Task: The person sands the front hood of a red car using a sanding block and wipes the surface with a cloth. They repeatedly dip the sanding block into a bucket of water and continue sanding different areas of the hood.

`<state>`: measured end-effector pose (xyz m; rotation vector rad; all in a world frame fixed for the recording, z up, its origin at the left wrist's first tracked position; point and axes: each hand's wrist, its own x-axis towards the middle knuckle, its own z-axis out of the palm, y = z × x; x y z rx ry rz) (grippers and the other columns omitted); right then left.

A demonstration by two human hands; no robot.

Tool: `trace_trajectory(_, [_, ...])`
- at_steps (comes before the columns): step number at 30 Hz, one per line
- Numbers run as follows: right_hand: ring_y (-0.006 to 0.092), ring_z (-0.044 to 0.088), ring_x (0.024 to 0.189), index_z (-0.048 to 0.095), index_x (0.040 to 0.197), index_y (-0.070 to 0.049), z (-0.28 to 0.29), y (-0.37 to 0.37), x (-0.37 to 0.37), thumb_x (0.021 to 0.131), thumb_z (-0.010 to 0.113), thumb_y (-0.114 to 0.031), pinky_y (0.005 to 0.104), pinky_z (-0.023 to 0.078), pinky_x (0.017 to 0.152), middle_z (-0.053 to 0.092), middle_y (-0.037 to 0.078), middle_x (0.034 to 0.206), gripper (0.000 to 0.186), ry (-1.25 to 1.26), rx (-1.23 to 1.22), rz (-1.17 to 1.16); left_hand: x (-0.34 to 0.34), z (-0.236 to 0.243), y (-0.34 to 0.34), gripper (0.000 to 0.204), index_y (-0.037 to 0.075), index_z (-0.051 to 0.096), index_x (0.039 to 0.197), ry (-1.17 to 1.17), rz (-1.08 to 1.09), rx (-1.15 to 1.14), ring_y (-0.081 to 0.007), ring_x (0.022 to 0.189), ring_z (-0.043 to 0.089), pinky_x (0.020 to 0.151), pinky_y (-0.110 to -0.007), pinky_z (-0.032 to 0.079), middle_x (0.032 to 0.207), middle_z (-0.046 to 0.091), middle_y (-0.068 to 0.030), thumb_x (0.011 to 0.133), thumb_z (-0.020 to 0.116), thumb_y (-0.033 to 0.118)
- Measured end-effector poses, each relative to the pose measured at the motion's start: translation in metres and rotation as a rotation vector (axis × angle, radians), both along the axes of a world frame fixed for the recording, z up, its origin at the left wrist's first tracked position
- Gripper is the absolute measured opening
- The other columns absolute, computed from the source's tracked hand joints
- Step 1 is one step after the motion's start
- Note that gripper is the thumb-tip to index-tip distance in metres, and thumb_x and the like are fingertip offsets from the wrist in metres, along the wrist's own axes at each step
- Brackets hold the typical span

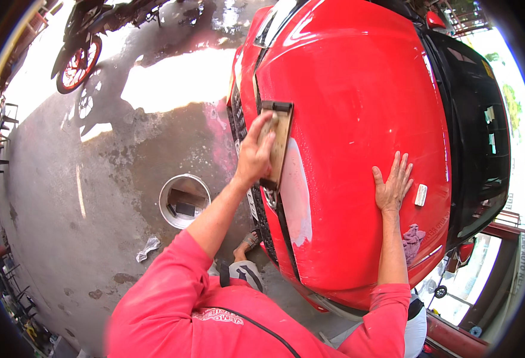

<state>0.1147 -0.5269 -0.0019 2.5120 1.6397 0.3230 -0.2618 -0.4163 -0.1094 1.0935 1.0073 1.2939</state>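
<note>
A: And here we are at the red car hood (352, 89)! The left hand (257, 156) is up at the front edge, wrapped over the back of a long sanding block (282, 143).

B: A closed grip, then, fingers curled over what looks like a raised handle. The block lies lengthwise along that front edge, just beside the grey-white patch (296, 191).

A: And how would a block like that handle?

B: Stiff and fairly light, I'd judge. Hold it by the raised middle, knuckles clear of the paint; the ends would give less control. The glossy hood could be slippery. Whether the block's underside sits fully flat, I can't tell from above.

A: Over to the right hand (392, 191), holding nothing! Palm down, fingers spread, toward the windshield edge.

B: With a small white block (421, 195) just beside it, nearer that edge, and a crumpled purple cloth (413, 243) toward the near rear corner. That cloth should be soft and easy to pinch anywhere.

A: Down on the floor, off the front edge, there's a white bucket (164, 198)!
</note>
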Motion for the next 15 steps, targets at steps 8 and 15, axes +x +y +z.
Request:
trace_trajectory(8, [0.0394,0.006,0.166,0.017,0.174,-0.021,0.003,0.014,0.001,0.098,0.034,-0.087,0.069,0.009,0.13,0.01,0.01,0.181,0.102,0.035,-0.017,-0.026,-0.046,-0.008,0.131,0.056,0.018,0.049,0.158,-0.181,-0.045,-0.151,-0.014,0.045,0.058,0.04,-0.032,0.05,0.071,0.061,-0.0047,0.105,0.064,0.023])
trace_trajectory(15, [0.0418,0.012,0.165,0.021,0.172,-0.011,-0.008,0.012,-0.057,0.102,0.035,-0.081,0.066,0.013,0.13,0.014,0.017,0.18,0.1,0.032,0.079,-0.105,-0.228,-0.237,-0.061,0.074,0.003,0.056,0.152,0.575,0.213,-0.338,-0.0365,0.129,0.067,0.109,-0.043,0.052,0.141,0.068,-0.0257,0.091,0.08,0.036])
